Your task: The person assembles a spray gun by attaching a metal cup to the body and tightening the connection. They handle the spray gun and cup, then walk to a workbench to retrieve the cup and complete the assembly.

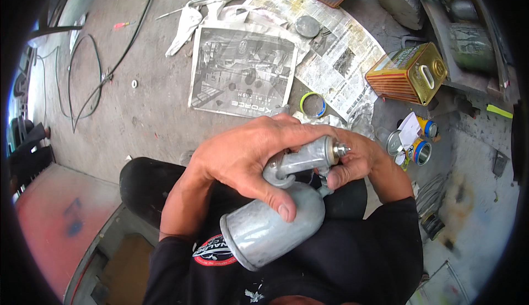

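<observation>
A grey metal paint spray gun (281,230) with a large round cup is tilted in front of my chest, its nozzle end up and to the right. My left hand (237,153) is closed over the gun's body, the thumb pressed along the cup's shoulder. My right hand (355,153) grips near the nozzle, thumb bent beside the fitting below it. The gun's handle and several of my right fingers are hidden behind the gun and left hand.
Newspaper sheets (242,71) lie on the floor ahead, with a white cloth (190,21), a round lid (307,26) and a yellow tape roll (313,104). A rectangular tin (408,74) and opened cans (421,151) are at right. A black hose (129,46) crosses the left floor.
</observation>
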Available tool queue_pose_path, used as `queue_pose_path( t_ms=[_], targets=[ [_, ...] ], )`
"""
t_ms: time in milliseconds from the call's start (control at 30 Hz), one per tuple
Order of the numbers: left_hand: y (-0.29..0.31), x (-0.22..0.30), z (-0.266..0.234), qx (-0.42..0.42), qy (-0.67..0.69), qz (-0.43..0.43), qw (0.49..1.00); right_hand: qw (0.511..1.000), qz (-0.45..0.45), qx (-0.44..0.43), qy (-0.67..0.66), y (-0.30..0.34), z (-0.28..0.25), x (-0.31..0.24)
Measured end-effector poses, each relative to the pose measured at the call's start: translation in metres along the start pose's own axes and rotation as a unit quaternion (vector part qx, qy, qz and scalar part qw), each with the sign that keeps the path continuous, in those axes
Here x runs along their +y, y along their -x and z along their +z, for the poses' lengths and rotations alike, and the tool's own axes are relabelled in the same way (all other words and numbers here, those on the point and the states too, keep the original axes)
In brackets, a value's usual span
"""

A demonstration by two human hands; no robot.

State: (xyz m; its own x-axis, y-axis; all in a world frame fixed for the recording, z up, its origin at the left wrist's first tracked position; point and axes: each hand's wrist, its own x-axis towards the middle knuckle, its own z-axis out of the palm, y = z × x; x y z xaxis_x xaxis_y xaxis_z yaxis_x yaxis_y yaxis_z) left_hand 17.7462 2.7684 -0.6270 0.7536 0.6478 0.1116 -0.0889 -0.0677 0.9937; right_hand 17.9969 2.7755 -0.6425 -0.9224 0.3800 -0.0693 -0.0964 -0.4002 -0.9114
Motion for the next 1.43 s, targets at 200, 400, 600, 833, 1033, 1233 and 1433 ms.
queue_pose_path(
  t_ms=[200,400,600,833,1033,1233,1433],
  targets=[
    [0.028,-0.009,0.019,0.06,-0.007,-0.143,0.988,0.979,0.093,0.078,0.167,0.001,0.003,0.001],
    [0.027,-0.036,0.04,0.274,0.081,-0.176,0.942,0.942,0.073,0.323,0.054,-0.013,-0.009,0.014],
    [0.024,-0.054,0.04,0.321,0.196,-0.131,0.917,0.912,-0.027,0.356,0.202,-0.027,-0.011,0.048],
    [0.018,-0.052,0.03,0.356,0.134,-0.185,0.906,0.885,0.08,0.36,0.286,-0.044,-0.006,0.027],
    [0.015,-0.052,0.03,0.357,0.072,-0.188,0.912,0.848,-0.061,0.396,0.348,-0.05,-0.009,0.043],
    [0.014,-0.058,0.033,0.367,0.119,-0.205,0.9,0.817,-0.093,0.41,0.395,-0.05,-0.012,0.052],
    [0.015,-0.062,0.028,0.369,0.127,-0.242,0.888,0.815,-0.091,0.402,0.408,-0.051,-0.018,0.068]
  ],
)
